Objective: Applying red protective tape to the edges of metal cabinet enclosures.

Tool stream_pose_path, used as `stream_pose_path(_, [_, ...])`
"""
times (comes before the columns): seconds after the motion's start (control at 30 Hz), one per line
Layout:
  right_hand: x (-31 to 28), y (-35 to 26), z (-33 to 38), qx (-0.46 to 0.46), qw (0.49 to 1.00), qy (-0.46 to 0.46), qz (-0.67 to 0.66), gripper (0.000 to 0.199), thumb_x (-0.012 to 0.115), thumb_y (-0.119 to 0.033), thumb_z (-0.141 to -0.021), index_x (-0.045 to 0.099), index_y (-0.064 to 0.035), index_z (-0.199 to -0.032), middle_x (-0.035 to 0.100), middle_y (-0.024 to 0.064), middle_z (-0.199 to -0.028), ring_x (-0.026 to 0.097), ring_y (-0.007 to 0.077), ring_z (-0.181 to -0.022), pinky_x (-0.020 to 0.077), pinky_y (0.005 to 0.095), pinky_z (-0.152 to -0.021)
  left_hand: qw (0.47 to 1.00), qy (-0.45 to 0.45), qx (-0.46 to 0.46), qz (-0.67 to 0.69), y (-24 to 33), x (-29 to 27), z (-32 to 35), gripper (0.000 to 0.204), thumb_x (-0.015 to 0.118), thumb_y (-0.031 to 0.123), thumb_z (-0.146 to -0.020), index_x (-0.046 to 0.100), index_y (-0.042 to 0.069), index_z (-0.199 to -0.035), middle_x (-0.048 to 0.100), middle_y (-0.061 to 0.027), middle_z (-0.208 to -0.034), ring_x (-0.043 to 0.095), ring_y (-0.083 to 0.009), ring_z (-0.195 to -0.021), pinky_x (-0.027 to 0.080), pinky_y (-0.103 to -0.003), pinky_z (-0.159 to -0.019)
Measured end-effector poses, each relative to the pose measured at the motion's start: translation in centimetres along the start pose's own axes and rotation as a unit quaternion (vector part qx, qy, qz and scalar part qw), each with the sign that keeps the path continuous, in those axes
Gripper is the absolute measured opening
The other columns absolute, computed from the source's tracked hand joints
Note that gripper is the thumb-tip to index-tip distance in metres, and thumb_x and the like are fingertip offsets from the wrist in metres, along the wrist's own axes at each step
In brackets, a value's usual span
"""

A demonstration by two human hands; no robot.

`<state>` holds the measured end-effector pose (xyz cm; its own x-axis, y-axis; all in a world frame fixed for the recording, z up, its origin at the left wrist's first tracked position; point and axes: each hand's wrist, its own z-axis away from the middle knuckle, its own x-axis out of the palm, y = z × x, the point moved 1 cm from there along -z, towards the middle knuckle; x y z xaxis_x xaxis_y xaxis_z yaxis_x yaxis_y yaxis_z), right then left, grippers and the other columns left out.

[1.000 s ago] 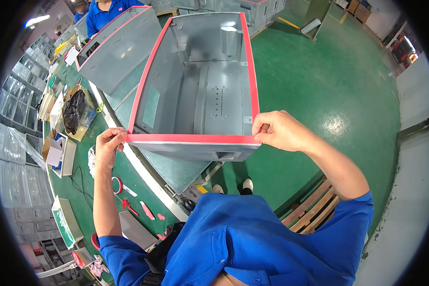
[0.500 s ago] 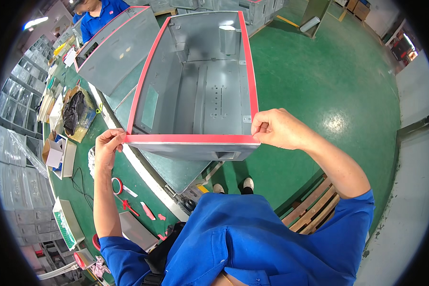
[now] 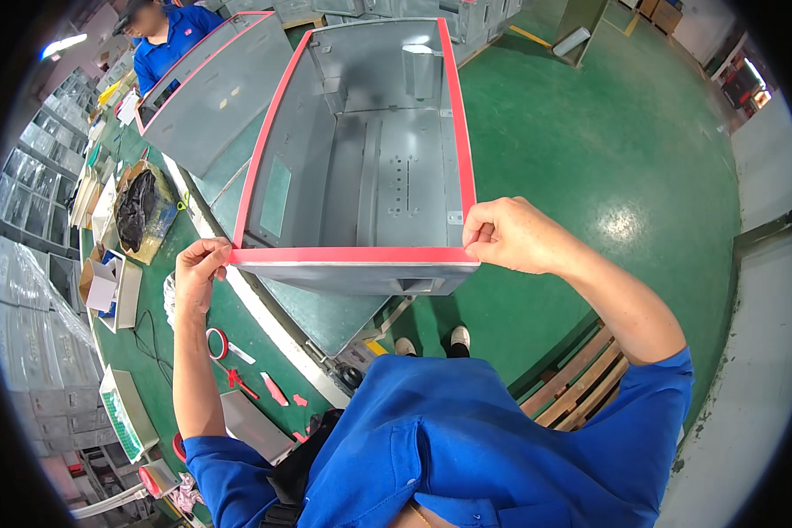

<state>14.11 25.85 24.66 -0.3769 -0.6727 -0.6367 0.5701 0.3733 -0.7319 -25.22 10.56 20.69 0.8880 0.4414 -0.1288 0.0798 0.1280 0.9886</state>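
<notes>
- At twelve o'clock: large, lidless box of grey sheet metal [image 3: 326, 279], sides edged in red.
- Along its six o'clock rim: flat, narrow red strip of tape [image 3: 352, 255], straight from corner to corner.
- At its seven o'clock corner: left hand [image 3: 200, 267], grip pinched tight, thumb and forefinger on the strip's left end.
- At its five o'clock corner: right hand [image 3: 509, 234], grip likewise pinched, on the strip's right end; exact contact partly hidden.
- Just changed: hardly anything at the box; probably a steady hold for lining up the strip.
- Against the earlier frames: both hands in matching places; towards eleven o'clock, co-worker in dark cap and blue shirt [image 3: 180, 40] farther into view.
</notes>
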Motion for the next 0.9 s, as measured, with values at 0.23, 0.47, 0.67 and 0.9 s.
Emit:
stream_pose_path(0.23, [0.15, 0.20, -0.02, -0.005, 1.000, 0.005, -0.007, 0.004, 0.056, -0.004, -0.070, 0.058, 0.0000, -0.071, 0.060, 0.0087, -0.066, 0.059, 0.0178, -0.062, 0.0462, 0.0298, -0.057, 1.000, -0.003, -0.001, 0.003, 0.03, -0.01, 0.07, 0.004, 0.062, 0.002, -0.073, 0.062, 0.000, -0.075, 0.061, -0.0046, -0.075, 0.048, -0.0058, -0.054, 0.038, -0.018, -0.047])
stream_pose_path(0.47, [0.13, -0.10, 0.06, -0.011, 1.000, 0.013, 0.013, 0.005, 0.056, -0.004, -0.071, 0.057, 0.0002, -0.073, 0.061, 0.0094, -0.067, 0.060, 0.0195, -0.063, 0.0464, 0.0304, -0.058, 1.000, -0.001, 0.001, 0.011, 0.02, 0.06, 0.05, 0.005, 0.063, 0.002, -0.073, 0.062, -0.001, -0.076, 0.061, -0.0046, -0.074, 0.048, -0.0058, -0.054, 0.038, -0.019, -0.047])
stream_pose_path(0.67, [0.27, -0.30, 0.17, -0.008, 1.000, 0.011, 0.022, 0.007, 0.058, -0.006, -0.073, 0.057, 0.0010, -0.075, 0.061, 0.0091, -0.069, 0.060, 0.0165, -0.066, 0.0480, 0.0283, -0.061, 1.000, 0.007, -0.001, 0.001, 0.20, 0.08, 0.16, 0.005, 0.063, 0.002, -0.073, 0.062, -0.001, -0.077, 0.060, -0.0036, -0.071, 0.049, -0.0061, -0.054, 0.038, -0.018, -0.046])
stream_pose_path(0.9, [0.31, -0.17, 0.12, 0.002, 1.000, 0.008, 0.006, 0.005, 0.058, -0.003, -0.073, 0.056, 0.0016, -0.074, 0.060, 0.0076, -0.067, 0.057, 0.0138, -0.063, 0.0469, 0.0270, -0.060, 1.000, 0.003, -0.004, 0.001, 0.13, 0.08, 0.01, 0.005, 0.064, 0.003, -0.073, 0.063, 0.000, -0.077, 0.060, -0.0035, -0.073, 0.050, -0.0062, -0.055, 0.038, -0.018, -0.047])
